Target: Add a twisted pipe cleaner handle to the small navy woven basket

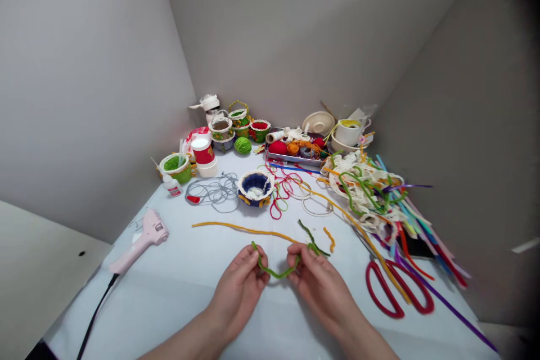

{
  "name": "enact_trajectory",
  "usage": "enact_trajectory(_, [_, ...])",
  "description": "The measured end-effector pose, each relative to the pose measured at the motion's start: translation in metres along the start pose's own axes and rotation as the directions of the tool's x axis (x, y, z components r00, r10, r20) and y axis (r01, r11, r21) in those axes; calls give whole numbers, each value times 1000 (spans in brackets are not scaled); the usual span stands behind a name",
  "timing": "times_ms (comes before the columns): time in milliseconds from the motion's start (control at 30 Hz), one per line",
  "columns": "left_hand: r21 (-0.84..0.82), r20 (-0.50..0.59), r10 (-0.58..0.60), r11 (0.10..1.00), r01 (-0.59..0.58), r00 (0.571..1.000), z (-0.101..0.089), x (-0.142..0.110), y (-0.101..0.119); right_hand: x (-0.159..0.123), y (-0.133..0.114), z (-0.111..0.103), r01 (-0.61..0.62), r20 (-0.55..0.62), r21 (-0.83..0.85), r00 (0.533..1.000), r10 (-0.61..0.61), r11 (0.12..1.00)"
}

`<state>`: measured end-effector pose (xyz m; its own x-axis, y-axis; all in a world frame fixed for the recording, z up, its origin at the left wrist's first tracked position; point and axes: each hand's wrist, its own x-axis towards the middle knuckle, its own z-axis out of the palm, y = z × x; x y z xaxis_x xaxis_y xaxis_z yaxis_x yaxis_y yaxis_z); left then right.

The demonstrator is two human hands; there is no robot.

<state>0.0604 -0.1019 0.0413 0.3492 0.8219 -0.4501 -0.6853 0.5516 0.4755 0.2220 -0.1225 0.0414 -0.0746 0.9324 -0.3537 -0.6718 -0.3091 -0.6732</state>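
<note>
A light green piece of yarn (277, 275) sags between my two hands above the front of the table. One end is pinched by my left hand (241, 287), with its tip poking up past the thumb. My right hand (318, 281) grips the yarn nearer its other end, which curls out over the fingers. Just beyond the hands lies a long mustard yarn strand (247, 230). A dark green strand (311, 236) and a short mustard piece (329, 239) rest past my right hand. Farther back stands a small blue yarn basket (255, 189) with a white rim.
A pink glue gun (141, 242) lies at left, its cord running to the front. Red-handled scissors (399, 289) lie at right beside a heap of lace and yarn (363, 185). Behind are a glue bottle (171, 186), grey cord (217, 191) and a tray of yarn balls (295, 152).
</note>
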Motion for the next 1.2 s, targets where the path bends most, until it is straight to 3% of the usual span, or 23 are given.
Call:
enact_trajectory(233, [-44,125,30,999,-24,992,6,-6,7,3,-5,-2,-23,-41,248,999,35,968])
enact_trajectory(333, [-77,69,-6,997,12,998,5,-6,7,2,-4,-3,33,-61,261,998,-18,965])
enact_trajectory(433, [-142,-63,-58,989,48,996,2,-1,8,-2,0,-9,208,-123,46,972,-201,977])
enact_trajectory(500, [-179,-135,-85,982,60,987,0,2,11,-7,2,-15,358,-105,-211,917,-385,910])
enact_trajectory(600, [-213,-193,-119,974,76,974,1,5,16,-17,-2,-19,602,160,-501,770,-617,621])
enact_trajectory(700, [-218,-224,-138,972,88,965,3,5,20,-28,-16,-12,788,488,-520,591,-642,330])
enact_trajectory(800, [-222,-235,-156,970,103,959,4,5,22,-39,-30,-1,861,699,-493,476,-534,122])
enact_trajectory(933, [-226,-254,-147,970,89,956,3,7,26,-43,-34,4,882,796,-470,411,-445,-25])
enact_trajectory(1067, [-192,-287,-106,980,51,952,4,7,34,-39,-27,1,893,825,-446,385,-413,-57])
enact_trajectory(1200, [-160,-341,-59,987,4,938,6,6,39,-36,-21,0,924,897,-367,322,-303,-104])
